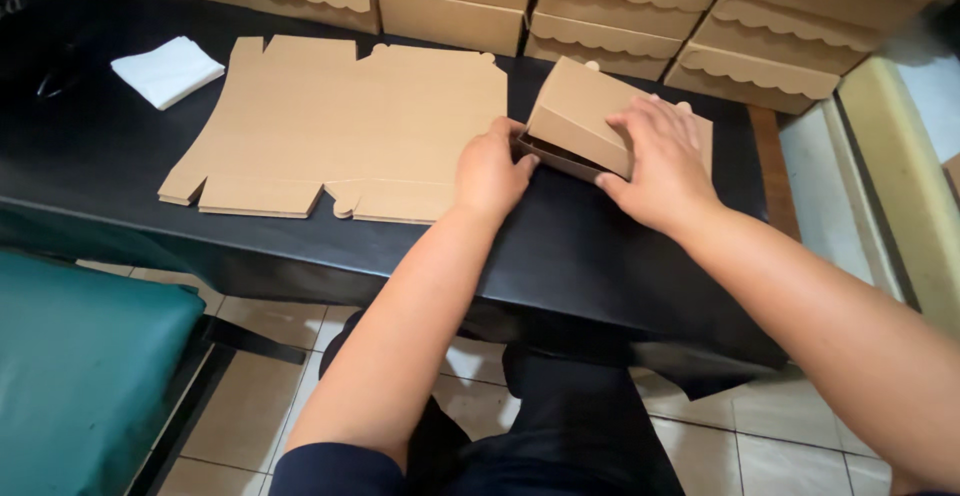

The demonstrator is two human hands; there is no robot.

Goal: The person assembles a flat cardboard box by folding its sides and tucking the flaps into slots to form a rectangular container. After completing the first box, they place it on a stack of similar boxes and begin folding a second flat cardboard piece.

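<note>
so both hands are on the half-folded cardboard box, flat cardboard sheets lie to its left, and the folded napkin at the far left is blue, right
Not quite: the folded napkin is white, not blue, as the head view shows. The rest holds: the left hand and right hand are both on the half-folded cardboard box, and the flat cardboard sheets lie to its left on the black table.
</note>
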